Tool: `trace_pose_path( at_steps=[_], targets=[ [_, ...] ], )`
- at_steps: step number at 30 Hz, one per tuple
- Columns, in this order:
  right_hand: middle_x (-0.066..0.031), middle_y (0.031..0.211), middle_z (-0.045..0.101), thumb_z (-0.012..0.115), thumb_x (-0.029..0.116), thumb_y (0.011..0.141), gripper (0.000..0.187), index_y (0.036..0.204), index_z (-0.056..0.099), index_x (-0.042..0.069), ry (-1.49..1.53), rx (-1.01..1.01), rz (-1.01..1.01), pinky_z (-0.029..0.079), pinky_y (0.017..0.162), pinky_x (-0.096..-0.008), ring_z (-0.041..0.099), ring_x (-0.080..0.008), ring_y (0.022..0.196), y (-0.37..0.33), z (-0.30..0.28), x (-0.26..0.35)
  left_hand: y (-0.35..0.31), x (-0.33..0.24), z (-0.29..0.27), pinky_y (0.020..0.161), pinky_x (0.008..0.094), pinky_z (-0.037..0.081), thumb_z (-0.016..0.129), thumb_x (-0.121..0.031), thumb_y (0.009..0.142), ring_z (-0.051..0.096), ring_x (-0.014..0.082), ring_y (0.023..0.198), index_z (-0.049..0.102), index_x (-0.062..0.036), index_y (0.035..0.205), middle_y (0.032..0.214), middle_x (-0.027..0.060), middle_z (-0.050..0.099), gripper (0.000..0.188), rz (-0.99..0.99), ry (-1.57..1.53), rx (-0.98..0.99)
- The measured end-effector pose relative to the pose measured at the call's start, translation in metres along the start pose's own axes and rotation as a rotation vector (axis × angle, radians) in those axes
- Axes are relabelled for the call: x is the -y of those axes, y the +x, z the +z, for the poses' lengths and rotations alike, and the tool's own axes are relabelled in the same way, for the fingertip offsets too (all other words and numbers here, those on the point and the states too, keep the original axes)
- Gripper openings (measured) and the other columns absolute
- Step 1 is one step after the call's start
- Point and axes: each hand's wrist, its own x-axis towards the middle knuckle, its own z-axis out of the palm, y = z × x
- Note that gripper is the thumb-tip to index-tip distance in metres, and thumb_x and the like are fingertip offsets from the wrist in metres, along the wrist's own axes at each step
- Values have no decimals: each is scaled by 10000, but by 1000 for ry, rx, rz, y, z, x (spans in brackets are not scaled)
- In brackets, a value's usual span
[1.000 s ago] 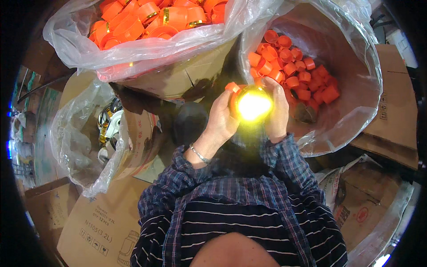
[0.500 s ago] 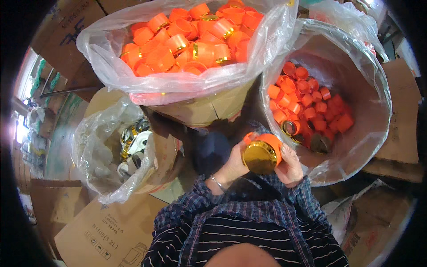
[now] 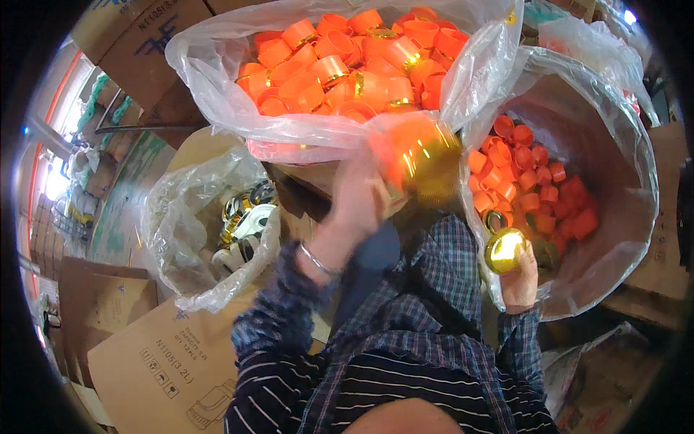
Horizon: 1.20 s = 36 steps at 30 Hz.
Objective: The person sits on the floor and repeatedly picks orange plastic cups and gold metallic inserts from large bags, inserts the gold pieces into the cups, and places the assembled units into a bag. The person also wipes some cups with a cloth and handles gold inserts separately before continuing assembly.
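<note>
Cardboard boxes point(image 3: 137, 354) and plastic-lined bags crowd the floor on every side. The left hand point(image 3: 358, 199), blurred, grips an orange cap with a gold insert point(image 3: 419, 159) just below the full bag of orange caps point(image 3: 347, 65). The right hand point(image 3: 519, 278) pinches a gold disc point(image 3: 504, 250) at the rim of the second bag point(image 3: 614, 145). Both pieces look light, rigid and slick, best held by their edges; free room between bags is tight.

2 hands up: left hand point(image 3: 358, 199) w/ 1 orange-and-gold cap point(image 3: 419, 155), right hand point(image 3: 522, 278) w/ 1 shiny gold disc point(image 3: 504, 249). 3 clear plastic bags: 1 top bag point(image 3: 217, 108) w/ dozens of orange caps, too many to count; 1 right bag point(image 3: 614, 145) w/ approx. 25 caps; 1 left bag point(image 3: 173, 239) w/ a few gold/white pcs. 1 bracelet point(image 3: 318, 260).
</note>
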Motion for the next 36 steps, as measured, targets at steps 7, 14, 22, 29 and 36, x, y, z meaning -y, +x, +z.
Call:
trace_pose_path(
  at_steps=[7, 14, 22, 29, 36],
  targets=[
    [-71, 1127, 654, 635, 104, 956, 246, 1181, 597, 14, -322, -251, 21, 491, 951, -322, 624, -171, 1057, 0, -89, 8, 149, -132, 4, 1038, 375, 437, 738, -213, 873, 569, 265, 1188, 572, 52, 1260, 1242, 175, 614, 498, 985, 1484, -157],
    [-84, 1046, 686, 679, 87, 895, 288, 1161, 629, -13, -454, -325, 105, 538, 835, -313, 670, -189, 928, 65, -165, -2, -32, 33, -23, 925, 399, 528, 749, -75, 806, 666, 281, 1055, 696, -64, 1080, 1139, 139, 679, 280, 275, 1316, 804],
    [-167, 1041, 715, 770, 147, 820, 388, 1144, 671, -43, -1010, -381, 196, 547, 825, -363, 702, -257, 948, 233, -235, -75, -80, 128, -77, 723, 323, 524, 676, -51, 890, 671, 269, 813, 648, 9, 965, 907, 137, 664, 100, -267, 1189, 586],
    [-132, 1150, 701, 627, 187, 938, 355, 1248, 626, 14, 33, -564, 58, 578, 857, -445, 682, -302, 1037, 361, -315, -151, -79, 130, -76, 777, 423, 536, 643, -222, 915, 640, 384, 916, 630, -54, 969, 984, 157, 641, 177, -408, 1354, 577],
    [-107, 1085, 695, 614, 168, 949, 290, 1185, 628, 0, -59, -789, -12, 576, 833, -449, 685, -293, 964, 383, -291, -131, -83, 135, -79, 757, 369, 540, 667, -204, 922, 687, 312, 861, 652, -31, 1016, 945, 135, 681, 198, -356, 1312, 568]
  ],
)
